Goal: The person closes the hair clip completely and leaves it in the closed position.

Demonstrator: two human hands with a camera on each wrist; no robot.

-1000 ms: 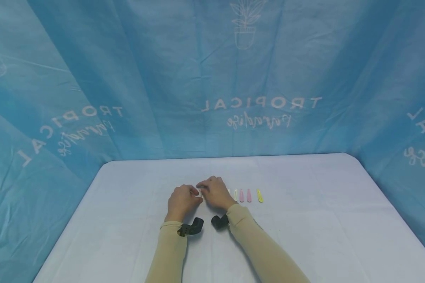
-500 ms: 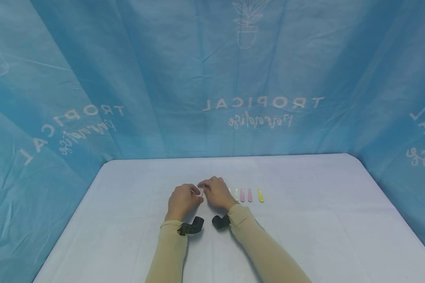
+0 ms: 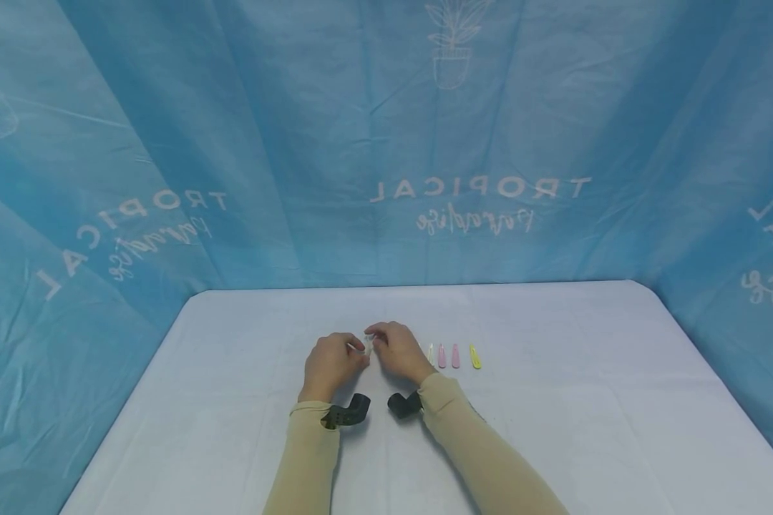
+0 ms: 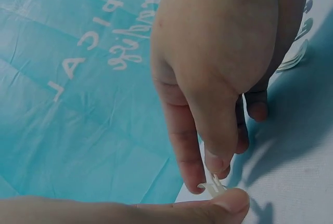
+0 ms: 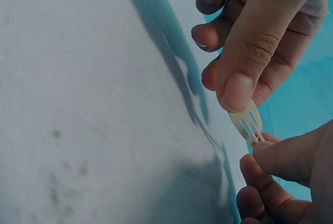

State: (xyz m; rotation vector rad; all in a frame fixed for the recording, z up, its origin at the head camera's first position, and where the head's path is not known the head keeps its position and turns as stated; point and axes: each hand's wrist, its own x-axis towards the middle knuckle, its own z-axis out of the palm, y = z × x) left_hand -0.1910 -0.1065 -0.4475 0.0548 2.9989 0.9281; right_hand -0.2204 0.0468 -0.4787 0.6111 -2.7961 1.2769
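Note:
Both hands meet over the middle of the white table, on a small cream snap hair clip point(image 5: 248, 122). My left hand point(image 3: 331, 366) pinches its broad end, the thumb point(image 5: 238, 94) lying on top in the right wrist view. The right hand point(image 3: 401, 352) grips the narrower end between thumb and finger. Slots between the clip's prongs show in the right wrist view. In the left wrist view the cream clip point(image 4: 212, 186) is partly hidden by the left thumb point(image 4: 231, 201). The clip is held above the cloth.
Right of the right hand lies a row of hair clips: a pale one point(image 3: 431, 353), two pink ones including this pink clip point(image 3: 455, 356), and a yellow clip point(image 3: 475, 357). The hand partly hides the row's left end. Blue curtains point(image 3: 296, 179) enclose the table point(image 3: 554, 429).
The right hand has shifted slightly rightward, and more of the cream clip shows between the hands. The left hand has stayed nearly in place. The row of clips lies as before.

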